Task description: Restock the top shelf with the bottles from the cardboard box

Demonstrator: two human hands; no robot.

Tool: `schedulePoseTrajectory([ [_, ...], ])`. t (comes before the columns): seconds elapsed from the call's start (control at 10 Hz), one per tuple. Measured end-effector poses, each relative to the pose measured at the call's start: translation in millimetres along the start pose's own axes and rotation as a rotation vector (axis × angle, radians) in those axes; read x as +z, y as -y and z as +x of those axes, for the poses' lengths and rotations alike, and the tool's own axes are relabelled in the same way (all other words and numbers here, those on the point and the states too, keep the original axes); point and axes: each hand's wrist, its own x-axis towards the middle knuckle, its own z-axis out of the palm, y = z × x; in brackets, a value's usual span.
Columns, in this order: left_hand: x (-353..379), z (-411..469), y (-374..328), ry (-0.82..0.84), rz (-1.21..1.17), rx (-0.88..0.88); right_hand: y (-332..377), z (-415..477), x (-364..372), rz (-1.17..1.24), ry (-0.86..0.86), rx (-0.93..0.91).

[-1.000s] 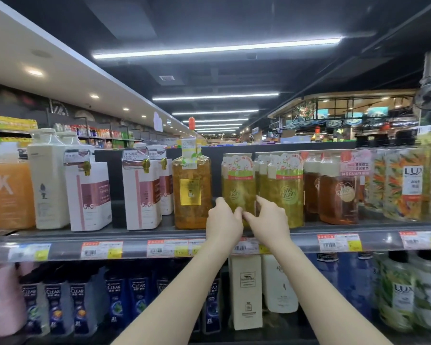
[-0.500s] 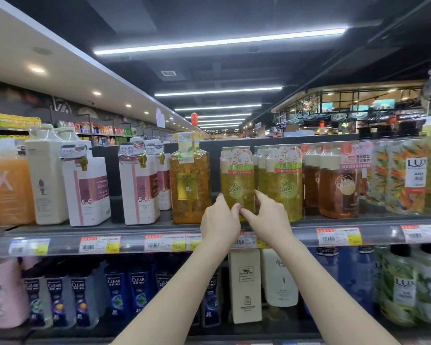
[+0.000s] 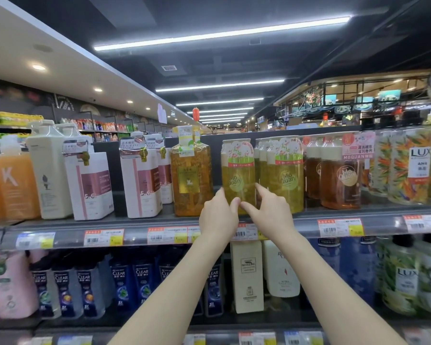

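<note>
Yellow-green soap fills the bottle point(image 3: 238, 175) I hold on the top shelf point(image 3: 139, 232).
My left hand point(image 3: 218, 217) and right hand point(image 3: 271, 214) wrap its low part from both sides, fingers curled on it, thumbs nearly meeting in front. It stands upright between an amber bottle point(image 3: 190, 180) and more yellow-green bottles point(image 3: 281, 175). I see brown bottles point(image 3: 339, 178) further right.

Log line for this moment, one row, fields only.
phase: placing | object: yellow-green MoQuan bottle, upright on top shelf | left hand: on its lower left | right hand: on its lower right
</note>
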Motion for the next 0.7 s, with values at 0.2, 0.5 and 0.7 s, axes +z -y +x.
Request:
schedulePoseTrajectory([
  [0.2,1.0,1.7,-0.2,0.012,0.026,-0.004,6.3,-1.0,-6.2,-0.004,0.057,0.045],
  [0.5,-15.0,-17.2,14.3,0.044,-0.033,0.136,24.7,-17.2,-17.2,-0.048,0.050,0.069],
  [0.7,-51.9,-46.8,41.6,-0.074,0.301,0.431,50.1,-52.2,-28.8,-0.146,-0.044,-0.011],
])
